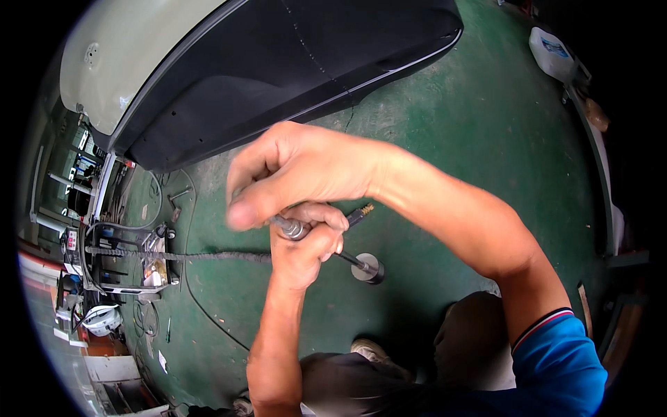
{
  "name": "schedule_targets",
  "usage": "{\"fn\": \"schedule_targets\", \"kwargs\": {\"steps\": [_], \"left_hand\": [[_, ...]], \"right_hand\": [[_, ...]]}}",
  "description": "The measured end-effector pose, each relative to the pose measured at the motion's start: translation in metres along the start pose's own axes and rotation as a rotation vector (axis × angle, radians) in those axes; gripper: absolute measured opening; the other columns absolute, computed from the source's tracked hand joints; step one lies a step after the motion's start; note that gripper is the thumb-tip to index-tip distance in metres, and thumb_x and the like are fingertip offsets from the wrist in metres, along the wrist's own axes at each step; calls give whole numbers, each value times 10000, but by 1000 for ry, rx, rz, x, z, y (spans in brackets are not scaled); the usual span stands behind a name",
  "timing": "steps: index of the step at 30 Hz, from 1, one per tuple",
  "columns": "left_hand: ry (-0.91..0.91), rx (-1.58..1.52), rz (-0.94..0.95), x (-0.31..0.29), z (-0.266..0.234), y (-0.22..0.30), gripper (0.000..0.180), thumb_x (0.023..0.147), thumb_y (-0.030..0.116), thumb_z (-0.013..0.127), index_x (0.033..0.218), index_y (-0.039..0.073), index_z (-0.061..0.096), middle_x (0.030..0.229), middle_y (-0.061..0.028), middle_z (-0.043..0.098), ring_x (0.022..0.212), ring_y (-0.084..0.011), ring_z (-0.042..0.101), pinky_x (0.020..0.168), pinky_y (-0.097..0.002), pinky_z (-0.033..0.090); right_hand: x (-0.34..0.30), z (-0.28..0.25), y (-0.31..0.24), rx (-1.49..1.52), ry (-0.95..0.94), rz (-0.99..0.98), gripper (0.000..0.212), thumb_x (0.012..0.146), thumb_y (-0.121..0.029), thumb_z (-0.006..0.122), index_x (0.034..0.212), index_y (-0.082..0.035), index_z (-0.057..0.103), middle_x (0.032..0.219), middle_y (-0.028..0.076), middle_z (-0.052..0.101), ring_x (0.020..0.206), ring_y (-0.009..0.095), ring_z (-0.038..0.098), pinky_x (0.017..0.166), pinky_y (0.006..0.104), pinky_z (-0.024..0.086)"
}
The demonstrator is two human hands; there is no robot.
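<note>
My left hand (306,243) is closed around what looks like a slide hammer (297,230), with a ringed metal end sticking out toward my right hand. On the other side of the fist, a thin dark rod leads to a round weight (368,268). A black connector with a brass-coloured tip (361,214) also juts out by the left fingers. Above it, my right hand (299,170) is bent over with thumb and fingers closed near the metal end. What lies between those fingertips is mostly hidden. A thick sheathed cable (208,256) runs from the left to behind my left wrist.
A large dark bumper-like car panel (264,76) with pale bodywork (139,42) fills the upper left. A wheeled machine (125,257) with cables stands at left, near a hammer-like tool (179,194) on the green floor (451,139). A white jug (552,54) is at upper right.
</note>
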State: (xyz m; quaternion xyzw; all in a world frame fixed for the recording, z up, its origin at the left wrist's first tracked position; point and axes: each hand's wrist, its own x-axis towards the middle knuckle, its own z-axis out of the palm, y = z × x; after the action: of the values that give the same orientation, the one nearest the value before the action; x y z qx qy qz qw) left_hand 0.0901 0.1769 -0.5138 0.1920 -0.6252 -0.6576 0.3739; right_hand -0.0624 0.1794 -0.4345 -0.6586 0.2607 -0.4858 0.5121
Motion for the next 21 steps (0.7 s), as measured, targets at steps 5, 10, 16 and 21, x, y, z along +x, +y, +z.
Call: {"fn": "schedule_targets", "kwargs": {"steps": [5, 10, 16, 21], "left_hand": [[422, 9, 40, 10, 19, -6, 43, 866, 20, 611, 824, 9, 614, 604, -16, 539, 486, -109, 484, 457, -287, 402], [164, 22, 5, 5, 8, 0, 36, 828, 26, 620, 838, 5, 648, 561, -6, 473, 432, -99, 386, 467, -302, 408], [95, 12, -21, 6, 3, 2, 82, 823, 37, 610, 863, 10, 677, 525, -10, 453, 413, -112, 383, 481, -307, 433], [510, -146, 40, 2, 20, -16, 158, 889, 108, 612, 1021, 22, 629, 713, -5, 568, 543, -107, 485, 508, -309, 438]], "right_hand": [[6, 28, 17, -618, 533, -161, 336, 755, -283, 793, 764, 12, 632, 602, 107, 560, 630, 125, 605, 564, 342, 477], [-4, 0, -16, -61, -4, 17, 474, 908, -465, 671, 993, 1, 696, 785, 112, 684, 716, 180, 653, 628, 338, 537], [13, 12, -6, -190, 25, -46, 446, 943, -407, 607, 1045, 17, 697, 773, 153, 703, 702, 263, 682, 622, 379, 547], [7, 53, -1, -846, 574, -131, 298, 877, -266, 628, 928, 26, 661, 744, 194, 681, 735, 405, 674, 667, 512, 525]]}}
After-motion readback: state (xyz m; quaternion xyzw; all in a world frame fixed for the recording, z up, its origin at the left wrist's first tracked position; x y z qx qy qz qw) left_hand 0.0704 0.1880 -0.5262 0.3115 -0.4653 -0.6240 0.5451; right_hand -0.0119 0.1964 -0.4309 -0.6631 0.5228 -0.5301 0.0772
